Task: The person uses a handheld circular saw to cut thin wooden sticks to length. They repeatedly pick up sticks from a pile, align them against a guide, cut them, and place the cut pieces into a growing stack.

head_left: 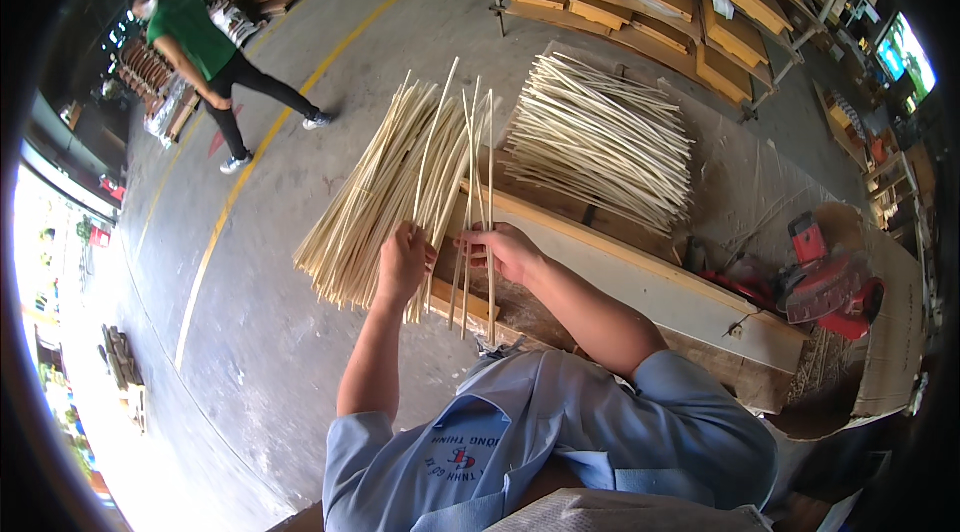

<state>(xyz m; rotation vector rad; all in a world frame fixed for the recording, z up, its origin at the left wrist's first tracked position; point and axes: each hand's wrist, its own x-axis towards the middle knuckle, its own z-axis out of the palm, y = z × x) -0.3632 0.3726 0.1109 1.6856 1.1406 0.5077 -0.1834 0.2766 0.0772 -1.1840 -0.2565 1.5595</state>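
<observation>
Long, thin, pale wooden sticks lie in a large pile (365, 192) on the left side of the bench. My left hand (403, 260) is at the near part of this pile, its fingers curled on a stick (432, 137); its fingertips are partly hidden. Just to the right, my right hand (505, 250) pinches a few loose sticks (490, 172) that stand out lengthwise in front of me, apart from one another. Beyond my right hand, a second pile of similar sticks (600, 137) lies across the bench.
A long wooden board (640, 277) runs along the bench toward a red power saw (835, 297) at the right. Racks of wooden panels (640, 7) stand at the back. A person in a green shirt (200, 37) walks at the far left, near a yellow floor line (240, 172).
</observation>
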